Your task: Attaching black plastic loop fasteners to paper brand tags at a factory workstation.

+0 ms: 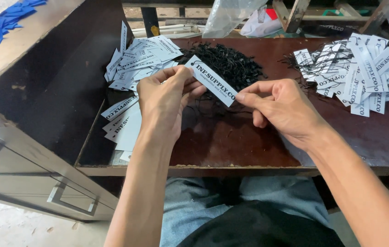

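left hand [165, 98] pinching one end of a white rectangular paper tag [210, 80] | right hand [279, 107] fingertips gripping the other end | black string pile [229, 64] just behind on dark red table [249, 142]

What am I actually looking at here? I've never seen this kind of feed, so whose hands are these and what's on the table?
This is one picture from a camera worn on a person's head, looking down at their own two bare hands. The left hand and right hand together hold one white paper tag by its ends. On the dark red table lie a heap of plain white tags on the left, a pile of black strings in the middle, and tags that already carry strings on the right. A grey cabinet stands at the left.
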